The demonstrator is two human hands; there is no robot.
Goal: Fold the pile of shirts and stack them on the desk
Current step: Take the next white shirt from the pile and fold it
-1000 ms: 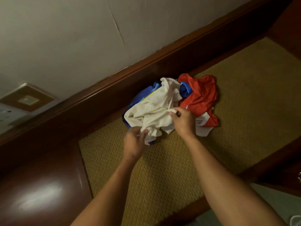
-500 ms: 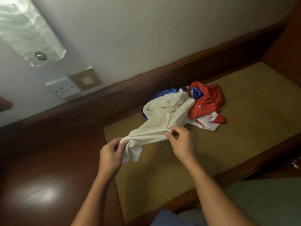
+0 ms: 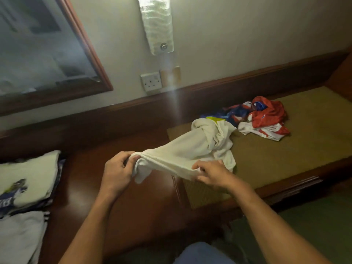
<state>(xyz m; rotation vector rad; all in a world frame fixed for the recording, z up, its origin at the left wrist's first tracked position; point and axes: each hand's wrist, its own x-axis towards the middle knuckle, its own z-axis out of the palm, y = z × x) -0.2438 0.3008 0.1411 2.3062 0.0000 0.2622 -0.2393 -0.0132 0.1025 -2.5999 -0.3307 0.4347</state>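
Observation:
A cream shirt (image 3: 192,147) stretches from the pile toward me, bunched at its far end. My left hand (image 3: 119,169) grips its near edge, and my right hand (image 3: 211,172) pinches the same edge further right. Behind it lies the pile of unfolded shirts (image 3: 264,119), red, white and blue with a bit of yellow, on a woven tan mat (image 3: 297,149). At the left edge of the dark wooden desk (image 3: 144,206) sit folded shirts (image 3: 24,174), a white one with a blue print on top, and a pale grey one (image 3: 19,235) nearer me.
A wood-framed mirror (image 3: 47,54) hangs on the wall at the left. A wall lamp (image 3: 157,25) and a socket plate (image 3: 151,81) are mounted above the desk's raised back edge. Green floor (image 3: 314,216) shows at the lower right.
Both hands have pulled the cream shirt off the pile and dragged it left toward me. The view swung left, bringing the folded stack, mirror and lamp into sight.

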